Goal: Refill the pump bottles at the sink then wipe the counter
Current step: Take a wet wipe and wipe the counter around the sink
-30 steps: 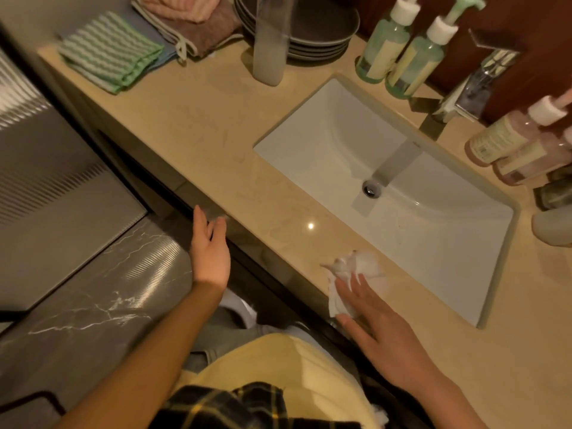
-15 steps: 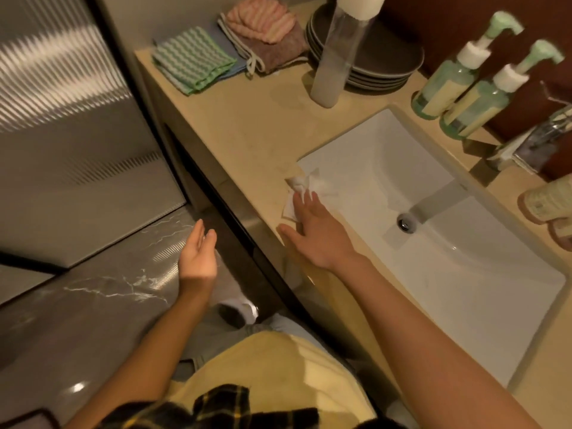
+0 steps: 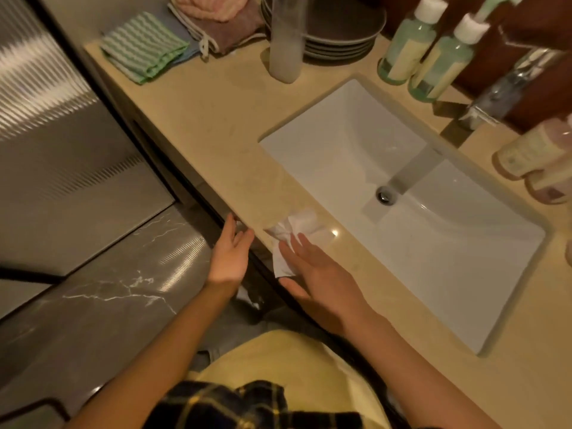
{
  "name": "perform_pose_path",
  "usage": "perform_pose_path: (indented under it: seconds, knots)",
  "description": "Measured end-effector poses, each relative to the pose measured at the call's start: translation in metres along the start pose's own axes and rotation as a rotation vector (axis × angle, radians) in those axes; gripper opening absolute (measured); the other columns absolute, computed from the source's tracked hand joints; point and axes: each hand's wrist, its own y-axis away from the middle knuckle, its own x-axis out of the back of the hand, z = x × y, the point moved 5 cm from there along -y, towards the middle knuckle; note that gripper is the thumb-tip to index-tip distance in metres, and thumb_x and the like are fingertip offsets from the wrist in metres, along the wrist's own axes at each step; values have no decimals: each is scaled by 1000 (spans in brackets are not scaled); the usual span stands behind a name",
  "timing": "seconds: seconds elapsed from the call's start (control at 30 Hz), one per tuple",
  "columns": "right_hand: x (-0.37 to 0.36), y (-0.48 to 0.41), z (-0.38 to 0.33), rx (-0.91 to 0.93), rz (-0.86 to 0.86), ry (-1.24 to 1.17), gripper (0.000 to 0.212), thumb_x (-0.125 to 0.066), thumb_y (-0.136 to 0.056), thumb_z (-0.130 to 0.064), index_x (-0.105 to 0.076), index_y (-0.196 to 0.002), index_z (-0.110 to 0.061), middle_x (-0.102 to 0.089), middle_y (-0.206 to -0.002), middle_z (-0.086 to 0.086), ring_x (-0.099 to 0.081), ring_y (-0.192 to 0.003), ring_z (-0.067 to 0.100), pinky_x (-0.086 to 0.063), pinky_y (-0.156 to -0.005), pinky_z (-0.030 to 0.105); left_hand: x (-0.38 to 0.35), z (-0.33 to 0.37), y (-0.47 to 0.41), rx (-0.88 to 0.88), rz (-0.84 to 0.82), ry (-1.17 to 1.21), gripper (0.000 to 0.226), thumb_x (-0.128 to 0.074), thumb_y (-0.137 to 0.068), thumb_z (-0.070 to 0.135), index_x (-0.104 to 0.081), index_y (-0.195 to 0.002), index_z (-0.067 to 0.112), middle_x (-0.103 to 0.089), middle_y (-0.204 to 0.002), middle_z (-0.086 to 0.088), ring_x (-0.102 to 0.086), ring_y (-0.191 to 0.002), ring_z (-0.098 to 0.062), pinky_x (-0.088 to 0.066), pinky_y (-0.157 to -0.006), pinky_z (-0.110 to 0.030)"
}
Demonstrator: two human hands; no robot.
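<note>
Pressing a crumpled white paper tissue (image 3: 292, 230) onto the beige surface (image 3: 216, 134) with the right hand (image 3: 322, 274), fingers straight and spread, palm down, not pinching. Lying on the narrow front strip between the sink (image 3: 464, 258) rim and the front edge, with one flap seeming to hang over that edge. Holding the left hand (image 3: 230, 255) relaxed and empty just beside the edge; cannot tell whether touching.

Judging by this, into the wiping step, with green pump bottles (image 3: 402, 51) upright at the back near the faucet (image 3: 510, 85) and pinkish pump bottles (image 3: 532, 153) at the far right.

Likely to handle as very light, soft and limp, tearing easily once wet and bunching under sideways drag. Best worked by flat pressure over the bunched middle, or pinched at the thick crumpled part rather than the thin loose flap.
</note>
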Motion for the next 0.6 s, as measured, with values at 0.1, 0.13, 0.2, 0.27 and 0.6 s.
perform_pose_path:
  seconds: [0.1,0.13,0.2,0.27,0.6]
  knots:
    - [4,46,22,-32,40,-11,54,-37,-97,-45,-22,-148,-31,-1,-148,-17,8,-135,-4,-6,-109,12,-9,-4,2,-9,-9,-2,61,-42,-99,11,-9,-150,20,-31,-145,7,-27,-135,-8,-25,-93,-10]
    - [6,59,28,-41,27,-25,53,-35,-97,-45,-20,-147,-34,1,-147,-20,12,-133,-8,1,-106,6,-9,-6,2,-6,-9,9,62,-42,-99,11,-8,-151,21,-29,-147,8,-26,-137,-10,-25,-98,-13]
    - [8,80,38,-79,-49,-34,50,-28,-99,-47,-9,-144,-41,15,-138,-29,26,-122,-19,15,-94,-3,-7,-12,1,18,-8,27,64,-43,-99,13,-6,-151,22,-20,-155,4,-23,-140,-12,-23,-108,-23]
    - [11,91,46,-87,-59,-28,50,-21,-96,-52,-6,-143,-43,20,-134,-32,30,-117,-22,15,-90,-6,-7,-15,-1,37,-3,13,65,-43,-99,16,-4,-151,24,-17,-157,0,-21,-142,-13,-20,-115,-31]
    - [16,-34,26,-9,54,6,57,-29,-98,-50,-16,-149,-28,-10,-157,-3,2,-144,16,-10,-114,30,-3,-6,-10,8,77,-15,59,-43,-100,20,-13,-151,21,-30,-153,3,-31,-136,-9,-24,-99,-16]
